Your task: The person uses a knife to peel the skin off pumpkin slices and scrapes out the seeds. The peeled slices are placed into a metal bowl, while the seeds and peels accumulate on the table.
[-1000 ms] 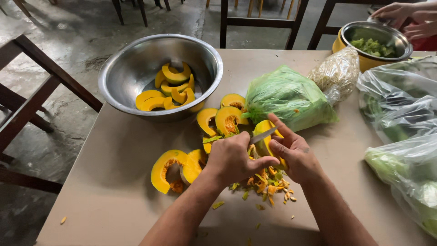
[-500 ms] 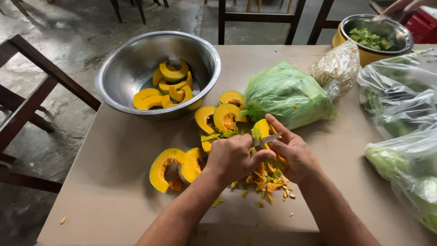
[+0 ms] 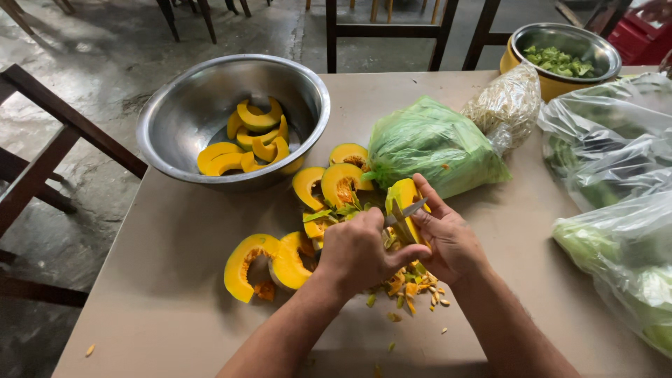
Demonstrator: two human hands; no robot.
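Note:
My left hand (image 3: pixel 360 253) is closed around a small knife (image 3: pixel 406 211), whose blade lies across a yellow pumpkin slice (image 3: pixel 404 194). My right hand (image 3: pixel 451 241) holds that slice upright over a heap of seeds and peel scraps (image 3: pixel 413 287) on the table. Unpeeled pumpkin wedges with orange flesh lie just left of my hands (image 3: pixel 269 262) and behind them (image 3: pixel 336 180). Peeled yellow slices (image 3: pixel 245 143) sit in a large steel bowl (image 3: pixel 175 119) at the back left.
A green leafy bundle in a plastic bag (image 3: pixel 430 143) lies behind my hands, with a bag of pale sprouts (image 3: pixel 507 105) beside it. Clear bags of vegetables (image 3: pixel 616 203) fill the right side. A steel bowl of chopped greens (image 3: pixel 563 59) stands far right; wooden chairs surround the tan table (image 3: pixel 168 280).
The knife blade has shifted slightly along the pumpkin slice and my hands have stayed in place. Another person's hands by the far bowl have left the view.

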